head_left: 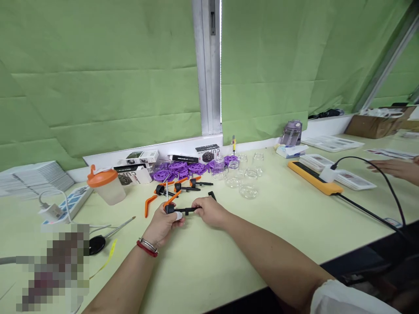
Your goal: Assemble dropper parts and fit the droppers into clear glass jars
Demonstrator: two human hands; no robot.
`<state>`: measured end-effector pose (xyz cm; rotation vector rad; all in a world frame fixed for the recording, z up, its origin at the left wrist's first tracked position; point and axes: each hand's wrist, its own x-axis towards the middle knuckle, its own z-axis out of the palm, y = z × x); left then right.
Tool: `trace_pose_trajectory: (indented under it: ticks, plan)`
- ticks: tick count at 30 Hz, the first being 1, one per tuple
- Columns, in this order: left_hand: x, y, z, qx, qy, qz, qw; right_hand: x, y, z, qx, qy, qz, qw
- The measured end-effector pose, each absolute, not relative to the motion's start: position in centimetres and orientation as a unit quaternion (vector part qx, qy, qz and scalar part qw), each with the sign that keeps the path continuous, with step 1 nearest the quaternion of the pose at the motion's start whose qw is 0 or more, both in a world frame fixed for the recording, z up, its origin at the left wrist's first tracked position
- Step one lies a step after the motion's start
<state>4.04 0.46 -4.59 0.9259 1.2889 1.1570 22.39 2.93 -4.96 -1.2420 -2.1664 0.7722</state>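
My left hand (165,226) is closed around the round black end of a black clamp with an orange lever (179,210). My right hand (209,211) pinches the clamp's thin black bar on the other side, and the bar's far tip sticks out past the fingers. Just beyond lie several similar black-and-orange clamps (187,188). A loose orange lever (149,205) rests to the left of them. Behind, purple wheel-shaped plastic parts (178,169) are heaped together, and several clear glass jars (249,187) stand to the right.
Small cup-holder boxes (135,175) lie along the wall. At left are an orange-lidded cup (111,192), a power strip (78,203) and a black round mirror-like disc (97,245). An orange power strip (314,178) with cables lies right, near another person's hand (394,169).
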Motion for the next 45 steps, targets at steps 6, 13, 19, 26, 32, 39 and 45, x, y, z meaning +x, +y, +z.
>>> trace_pose_trajectory:
  ticks: [6,13,19,26,32,39,45]
  plan:
    - [4.2,0.5,-4.7,0.396,0.555,0.476,0.555,22.2,2.8,-5.0,-0.447,-0.806,0.283,0.266]
    - [4.2,0.4,-4.6,0.421,0.546,0.474,0.548,21.6,2.4,-5.7,-0.456,-0.787,0.317,0.269]
    - [3.8,0.7,-4.1,0.433,0.498,0.629,0.41,20.0,2.0,-7.0,-0.441,-0.692,0.48,0.31]
    - [4.5,-0.4,-3.7,0.591,0.453,0.615,0.259,18.7,0.0,-5.3,-0.338,-0.582,0.643,0.365]
    - [3.9,-0.2,-3.8,0.691,0.422,0.56,0.178,19.0,-0.7,-4.1,-0.244,-0.536,0.708,0.389]
    - [3.7,-0.1,-4.1,0.726,0.472,0.492,0.091,19.7,0.7,-4.4,-0.265,-0.488,0.719,0.417]
    - [4.5,-0.7,-3.7,0.725,0.487,0.477,0.1,20.0,0.8,-4.3,-0.279,-0.493,0.708,0.422]
